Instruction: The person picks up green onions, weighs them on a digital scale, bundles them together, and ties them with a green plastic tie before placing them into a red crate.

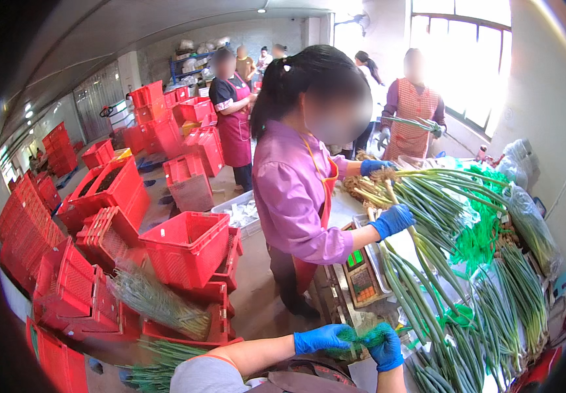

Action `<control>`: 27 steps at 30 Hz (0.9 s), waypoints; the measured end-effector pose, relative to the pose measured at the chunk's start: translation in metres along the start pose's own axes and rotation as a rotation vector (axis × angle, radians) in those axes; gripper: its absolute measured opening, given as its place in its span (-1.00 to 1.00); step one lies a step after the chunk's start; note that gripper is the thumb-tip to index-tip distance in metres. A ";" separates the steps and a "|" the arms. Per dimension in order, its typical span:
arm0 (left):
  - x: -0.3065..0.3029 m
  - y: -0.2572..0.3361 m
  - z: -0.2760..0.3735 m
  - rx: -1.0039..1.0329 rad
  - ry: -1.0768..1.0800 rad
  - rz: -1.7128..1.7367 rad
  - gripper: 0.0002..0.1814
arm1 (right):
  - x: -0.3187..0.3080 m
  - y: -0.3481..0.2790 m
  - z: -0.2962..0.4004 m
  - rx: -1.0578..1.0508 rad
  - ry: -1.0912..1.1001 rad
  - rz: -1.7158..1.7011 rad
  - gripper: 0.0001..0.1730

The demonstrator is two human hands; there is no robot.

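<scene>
Both of my hands wear blue gloves and are low in the view, close to my body. Green netting [354,339] is stretched between them. My left hand [323,339] grips one end of it, and my right hand [386,348] pinches the other end with bent fingers. To the right of my right hand lie long green onions [440,366] on the worktable. A digital scale [361,275] with lit green displays stands beyond my hands, and other green onions [410,280] extend across its tray.
A co-worker in a purple top [292,196] stands just ahead, both gloved hands on green onions. More green netting [484,226] lies across the table. Stacked red crates [184,250] fill the left side. A wrapped green onion bundle [160,299] rests on crates. Other people stand farther back.
</scene>
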State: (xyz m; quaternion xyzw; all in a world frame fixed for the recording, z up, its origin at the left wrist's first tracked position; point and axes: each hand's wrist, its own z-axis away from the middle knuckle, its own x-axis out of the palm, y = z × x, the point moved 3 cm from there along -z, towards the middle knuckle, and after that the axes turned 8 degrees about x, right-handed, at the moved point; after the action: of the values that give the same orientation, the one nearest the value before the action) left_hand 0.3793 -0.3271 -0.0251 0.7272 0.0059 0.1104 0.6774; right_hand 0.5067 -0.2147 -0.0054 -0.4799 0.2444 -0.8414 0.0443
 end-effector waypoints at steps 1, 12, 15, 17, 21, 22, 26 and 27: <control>0.000 -0.002 -0.001 0.085 -0.038 -0.227 -0.72 | 0.004 -0.002 0.004 0.070 -0.096 -0.072 -0.86; 0.000 0.048 -0.004 -0.245 -0.131 0.740 -0.81 | -0.035 0.012 -0.007 0.097 0.013 0.345 -0.83; -0.006 0.040 0.004 -0.166 -0.041 0.176 -0.74 | 0.000 -0.006 0.010 0.059 -0.273 -0.319 -0.81; -0.017 -0.003 0.004 -0.047 -0.077 -0.371 -0.67 | 0.006 -0.005 0.015 0.087 -0.364 -0.204 -0.82; -0.037 0.001 -0.014 -0.129 0.149 0.164 -0.83 | 0.028 0.006 0.029 0.138 -0.355 0.371 -0.77; -0.034 0.011 -0.013 -0.065 0.218 0.324 -0.81 | 0.025 0.011 0.025 0.094 -0.212 0.604 -0.75; -0.021 -0.012 -0.012 -0.083 -0.059 0.370 -0.80 | -0.033 0.032 -0.011 0.048 0.040 0.965 -0.76; -0.013 -0.003 -0.004 -0.122 -0.017 0.365 -0.78 | -0.022 0.030 -0.009 0.199 0.071 0.857 -0.79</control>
State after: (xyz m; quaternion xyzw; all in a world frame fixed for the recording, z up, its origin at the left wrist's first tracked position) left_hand 0.3666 -0.3246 -0.0299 0.6746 -0.1386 0.2255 0.6891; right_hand 0.5064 -0.2305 -0.0399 -0.2995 0.3404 -0.7824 0.4269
